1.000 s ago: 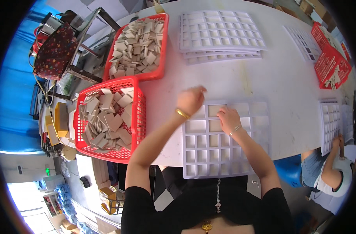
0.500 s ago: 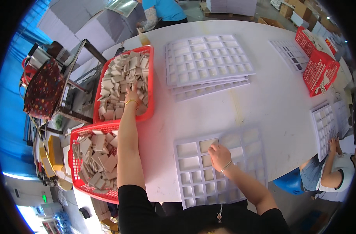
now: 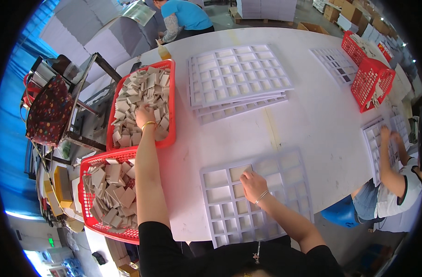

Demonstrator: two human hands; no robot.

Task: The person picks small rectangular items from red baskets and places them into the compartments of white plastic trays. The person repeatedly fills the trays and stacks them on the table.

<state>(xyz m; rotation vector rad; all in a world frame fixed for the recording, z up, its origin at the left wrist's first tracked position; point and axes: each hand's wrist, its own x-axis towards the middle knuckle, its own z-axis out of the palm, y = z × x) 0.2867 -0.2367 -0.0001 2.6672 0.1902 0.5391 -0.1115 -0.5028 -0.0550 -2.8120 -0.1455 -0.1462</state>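
My left hand point(image 3: 145, 115) reaches into the far red basket point(image 3: 172, 104), its fingers curled down among beige cardboard pieces point(image 3: 135, 87). What lies between those fingertips is hidden. Near the table's front edge lies a white compartment tray point(image 3: 219, 194). Over it, my right hand point(image 3: 254, 185) has its fingers together, pressed on the edge of a flat beige cardboard piece point(image 3: 237, 173) in an upper compartment. A few compartments below it also look filled with beige, while others show white bottoms.
A nearer red basket point(image 3: 84, 198) holds more pieces. Stacked white trays point(image 3: 238, 76) sit at mid-table, with a glue bottle point(image 3: 163, 51) beyond the far basket. A co-worker point(image 3: 391, 180) handles a tray at right; another person point(image 3: 185, 18) bends at the back. A metal rack point(image 3: 84, 138) stands left.
My left hand has drawn back slightly toward me in the far basket, its fingers more curled. My right hand stays at the same compartment. The whole view has shifted a little.
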